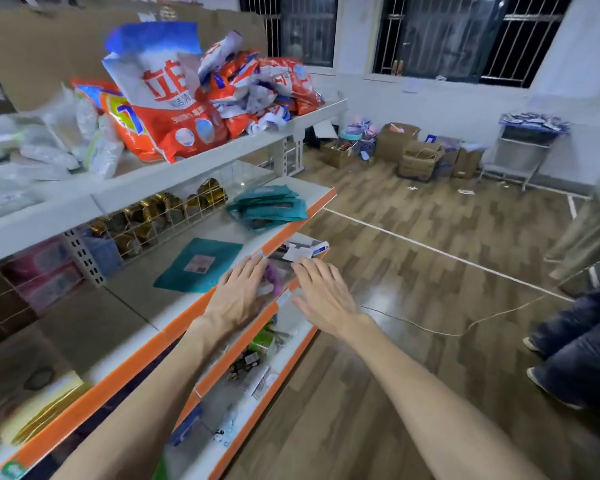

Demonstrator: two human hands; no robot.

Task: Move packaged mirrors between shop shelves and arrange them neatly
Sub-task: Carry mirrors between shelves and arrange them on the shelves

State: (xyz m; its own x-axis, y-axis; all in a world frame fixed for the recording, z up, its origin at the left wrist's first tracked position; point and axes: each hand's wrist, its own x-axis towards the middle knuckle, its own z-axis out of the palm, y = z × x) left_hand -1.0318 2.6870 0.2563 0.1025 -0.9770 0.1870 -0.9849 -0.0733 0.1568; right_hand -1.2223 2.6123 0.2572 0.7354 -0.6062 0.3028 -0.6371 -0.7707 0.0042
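Though a teal stack point(269, 206) sits at the shelf's point(187, 317) far end, arranging looks unfinished: a lone teal packet point(198, 265) lies apart, while the left hand point(238, 292) and right hand point(324, 296), flat and empty, flank a clear packet point(278, 271) at the front edge.

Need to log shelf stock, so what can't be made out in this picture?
Head view only:
- Clear-wrapped pack: covered by left hand and right hand; contents unreadable.
- Teal packs stack: overlapping, count unclear.
- Lower-shelf items: blurred, partly behind the orange shelf edge.
- Person: cut off by right edge.
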